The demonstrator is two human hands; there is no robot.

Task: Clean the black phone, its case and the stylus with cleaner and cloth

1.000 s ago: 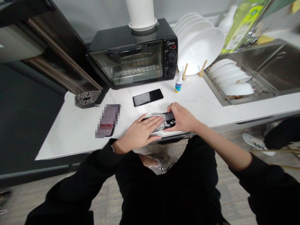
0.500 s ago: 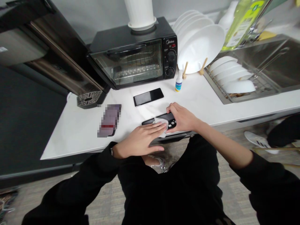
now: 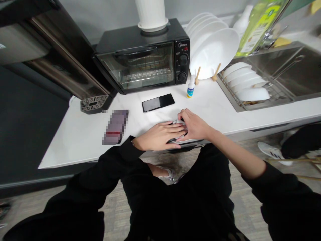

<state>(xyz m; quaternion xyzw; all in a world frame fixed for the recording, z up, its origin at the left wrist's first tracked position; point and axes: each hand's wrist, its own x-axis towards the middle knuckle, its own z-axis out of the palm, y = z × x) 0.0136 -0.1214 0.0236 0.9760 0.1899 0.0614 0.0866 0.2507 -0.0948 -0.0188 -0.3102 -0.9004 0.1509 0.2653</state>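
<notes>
My left hand (image 3: 158, 136) lies with its fingers stretched flat, holding a white wipe (image 3: 178, 122) against a black phone case (image 3: 171, 140) at the front of the counter. The hands cover most of the case and wipe. At the right end, my right hand (image 3: 193, 124) grips the case between thumb and bent fingers. A black phone (image 3: 158, 103) lies just beyond the hands. To the left rests another phone (image 3: 116, 126), its surface blurred out. A small white spray bottle (image 3: 190, 87) with a blue and yellow label stands behind my right hand.
A black toaster oven (image 3: 140, 67) stands at the back, a white pot (image 3: 151, 15) on top. White plates (image 3: 213, 50) stand in a wooden rack beside it. On the right, a sink (image 3: 288, 80) holds bowls (image 3: 253, 93). A drinks machine (image 3: 94, 103) is at left.
My left hand has slid right along the phone case with the wipe, up to my right hand. The right hand keeps its grip on the case's end.
</notes>
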